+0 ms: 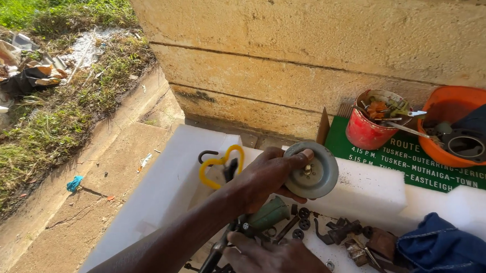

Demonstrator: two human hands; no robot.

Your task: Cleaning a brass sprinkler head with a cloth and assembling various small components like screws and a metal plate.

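Up front — left hand (266,177) gripping grey disc (312,169), right hand (276,261) — flat over green tool (267,215).

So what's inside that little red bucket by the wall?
The red bucket is stuffed with odds and ends: orange and greenish bits on top, and a metal tool poking out over the rim. Whatever lies deeper down is covered by that pile.
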